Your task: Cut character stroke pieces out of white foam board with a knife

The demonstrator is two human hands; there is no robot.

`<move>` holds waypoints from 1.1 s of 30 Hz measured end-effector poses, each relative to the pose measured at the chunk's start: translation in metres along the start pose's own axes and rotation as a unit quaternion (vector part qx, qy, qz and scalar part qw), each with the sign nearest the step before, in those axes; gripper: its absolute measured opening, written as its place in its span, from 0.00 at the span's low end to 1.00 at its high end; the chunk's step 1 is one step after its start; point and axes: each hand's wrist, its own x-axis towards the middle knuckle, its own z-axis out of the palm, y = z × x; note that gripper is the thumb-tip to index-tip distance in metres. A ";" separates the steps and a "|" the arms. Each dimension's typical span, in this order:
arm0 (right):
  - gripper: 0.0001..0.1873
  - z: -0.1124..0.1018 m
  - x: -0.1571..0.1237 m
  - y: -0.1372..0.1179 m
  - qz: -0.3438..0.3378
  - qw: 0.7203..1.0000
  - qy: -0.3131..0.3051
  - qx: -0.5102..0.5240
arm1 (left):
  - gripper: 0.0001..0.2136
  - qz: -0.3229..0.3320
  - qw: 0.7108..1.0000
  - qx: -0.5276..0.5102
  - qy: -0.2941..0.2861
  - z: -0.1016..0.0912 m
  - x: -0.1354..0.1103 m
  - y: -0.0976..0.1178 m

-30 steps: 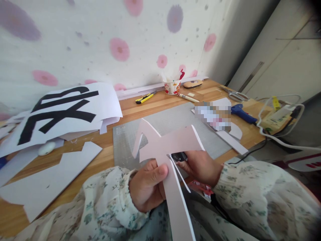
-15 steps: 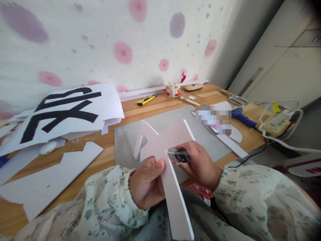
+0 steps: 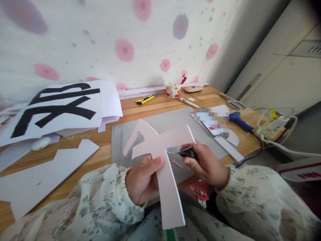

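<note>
My left hand [image 3: 144, 177] grips a white foam-board cutout [image 3: 170, 194] by its stem, thumb on top. The cutout is shaped like a character with crossing strokes and is raised over the cutting mat's near edge. My right hand [image 3: 209, 164] is closed around a black-handled craft knife [image 3: 188, 153], most of the handle hidden in the fingers. Its thin tip points left at the inner corner where the right arm meets the stem. A pale curved sliver shows there; whether it is blade or trimmed foam I cannot tell.
Around the grey cutting mat [image 3: 120, 140] lie a yellow utility knife [image 3: 146, 99], a paper cup [image 3: 173, 91], a computer mouse [image 3: 193, 89], scissors [image 3: 235, 103], a blue glue gun [image 3: 240, 122] and foam offcuts [image 3: 50, 170]. A printed character sheet [image 3: 107, 100] lies at left.
The cutout has turned slightly and its lower end has shifted up and left. My right hand has moved right with the knife, whose tip stays near the inner corner.
</note>
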 end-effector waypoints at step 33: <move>0.18 0.014 -0.001 0.001 0.033 0.995 -0.002 -0.097 | 0.16 -0.014 0.997 -0.034 -0.067 0.000 0.002 -0.002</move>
